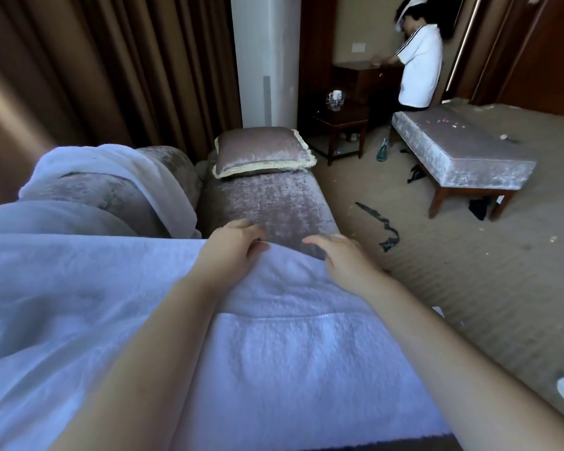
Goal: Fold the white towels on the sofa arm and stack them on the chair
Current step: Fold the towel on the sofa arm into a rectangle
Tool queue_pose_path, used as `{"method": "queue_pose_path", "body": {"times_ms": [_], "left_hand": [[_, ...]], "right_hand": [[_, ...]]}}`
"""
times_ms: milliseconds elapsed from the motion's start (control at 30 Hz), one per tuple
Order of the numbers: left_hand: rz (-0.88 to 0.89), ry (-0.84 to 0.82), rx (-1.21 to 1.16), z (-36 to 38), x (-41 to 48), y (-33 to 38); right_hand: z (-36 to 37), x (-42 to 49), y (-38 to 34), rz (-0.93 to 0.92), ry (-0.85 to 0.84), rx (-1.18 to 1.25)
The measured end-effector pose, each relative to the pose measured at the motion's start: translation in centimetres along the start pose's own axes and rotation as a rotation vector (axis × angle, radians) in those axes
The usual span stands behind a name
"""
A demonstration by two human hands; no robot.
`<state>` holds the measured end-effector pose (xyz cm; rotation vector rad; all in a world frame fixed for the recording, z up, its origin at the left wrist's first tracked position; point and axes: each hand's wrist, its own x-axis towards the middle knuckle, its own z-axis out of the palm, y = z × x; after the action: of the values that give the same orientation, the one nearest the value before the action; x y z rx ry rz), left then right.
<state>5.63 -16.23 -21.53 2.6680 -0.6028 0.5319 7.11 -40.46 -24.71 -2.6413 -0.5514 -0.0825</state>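
At far left, a second white towel (pixel 163 187) lies draped over the sofa arm (pixel 111 196). Nearer, a large white towel (pixel 274 336) spreads across the foreground, and both bare forearms stretch forward over it. At its far edge the left hand (pixel 233 247) has its fingers curled, pinching the hem. Just beside it the right hand (pixel 337 258) is palm down, fingers straight and slightly apart, low over the same edge by the velvet seat (pixel 274 203); contact unclear
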Motion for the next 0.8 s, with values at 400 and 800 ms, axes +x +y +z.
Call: {"method": "queue_pose_path", "body": {"times_ms": [400, 800], "left_hand": [[0.131, 0.249, 0.128, -4.2, -2.0, 1.3], [0.224, 0.336, 0.263, -10.6, -9.0, 6.4]], "right_hand": [[-4.9, -4.4, 2.3, -0.087, 0.232, -0.248], [-9.1, -16.3, 1.8, -0.167, 0.784, -0.329]]}}
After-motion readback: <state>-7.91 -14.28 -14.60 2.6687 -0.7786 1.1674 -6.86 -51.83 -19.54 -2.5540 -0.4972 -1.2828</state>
